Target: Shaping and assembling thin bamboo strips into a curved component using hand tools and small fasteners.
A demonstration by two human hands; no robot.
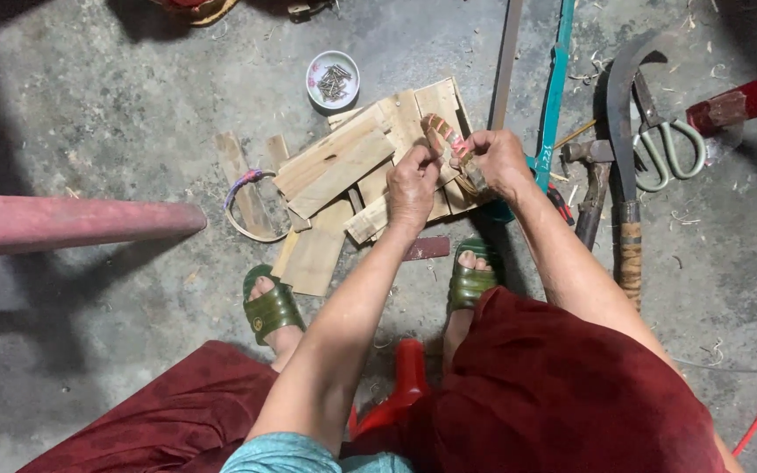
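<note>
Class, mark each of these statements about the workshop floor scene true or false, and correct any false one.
1. Both hands, left hand and right hand, grip a small curved wrapped piece. True.
2. The small bowl holds water. False: it holds nails.
3. Scissors lie beside a sickle. True.
4. The person is barefoot. False: green sandals are worn.
5. Wood pieces lie on the floor. True.
</note>
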